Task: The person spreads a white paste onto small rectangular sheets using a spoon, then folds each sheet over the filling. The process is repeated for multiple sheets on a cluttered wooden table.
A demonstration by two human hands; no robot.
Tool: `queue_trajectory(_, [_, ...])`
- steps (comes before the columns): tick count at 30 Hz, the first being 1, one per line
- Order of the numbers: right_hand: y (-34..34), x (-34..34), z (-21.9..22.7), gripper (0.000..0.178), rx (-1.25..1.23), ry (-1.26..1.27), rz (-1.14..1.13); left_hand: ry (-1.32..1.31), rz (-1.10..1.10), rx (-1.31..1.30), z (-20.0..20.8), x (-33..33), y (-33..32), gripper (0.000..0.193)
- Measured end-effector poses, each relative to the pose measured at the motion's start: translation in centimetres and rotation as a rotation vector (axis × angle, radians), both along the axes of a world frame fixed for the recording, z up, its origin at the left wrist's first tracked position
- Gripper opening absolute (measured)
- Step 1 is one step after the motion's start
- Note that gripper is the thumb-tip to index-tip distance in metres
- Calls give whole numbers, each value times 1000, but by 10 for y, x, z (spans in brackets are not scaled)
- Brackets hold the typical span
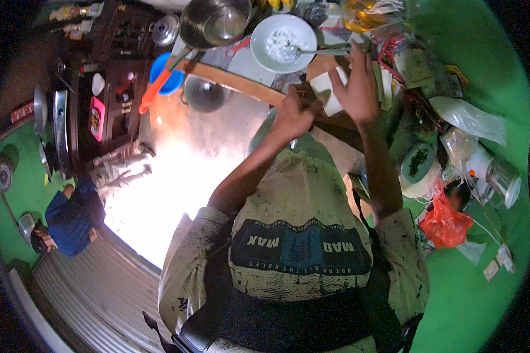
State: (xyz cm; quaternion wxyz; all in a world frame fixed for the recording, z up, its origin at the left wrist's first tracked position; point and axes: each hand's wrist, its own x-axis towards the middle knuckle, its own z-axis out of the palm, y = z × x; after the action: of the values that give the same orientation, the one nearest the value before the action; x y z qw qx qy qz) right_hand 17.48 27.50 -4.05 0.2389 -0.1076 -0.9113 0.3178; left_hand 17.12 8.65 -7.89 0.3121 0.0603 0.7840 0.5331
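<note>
A pale, flat rectangular slab [331,93] lies on a brown board [338,125] at the counter's edge. My right hand [357,88] is over the slab's right side, fingers stretched out and apart, holding nothing I can see. My left hand [297,115] is at the board's left side with its fingers curled together. Whatever they may hold is hidden. Just beyond my hands stands a white bowl [264,56] with white, wet-looking contents and a metal spoon [321,52] resting in it. More pale pieces [386,88] lie right of my right hand.
A metal pot [215,23], blue bowl [168,75], dark pan [205,94] and orange-handled utensil [158,88] are at the far left. On the right are a dish of chopped greens [418,162] and a red plastic bag [444,223]. A person in dark blue [73,215] is at left.
</note>
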Motion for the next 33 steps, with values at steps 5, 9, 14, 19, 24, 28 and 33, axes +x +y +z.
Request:
queue_trajectory(5, [-14, -37, -18, 35, -664, -179, -13, -23, 243, 133, -1, -22, -42, 60])
queue_trajectory(9, [-51, -44, -23, 16, -815, -94, 14, 51, 314, 254, 6, -76, -51, 52])
queue_trajectory(14, [-67, -39, 8, 20, 41, 201, 185, -291, 308, 390, -2, -118, -53, 54])
queue_trajectory(19, [-37, -41, -16, 26, 37, 152, 1, -337, 281, 458, -18, -119, -63, 55])
queue_trajectory(24, [-62, -34, -49, 29, -352, 39, -221, -422, 226, 486, -5, -127, -66, 53])
queue_trajectory(28, [-82, -37, -50, 33, -578, -59, -322, -347, 142, 430, -9, -135, -74, 53])
queue_trajectory(33, [-85, -42, -44, 36, -809, -149, -330, -276, 56, 396, -18, -140, -79, 51])
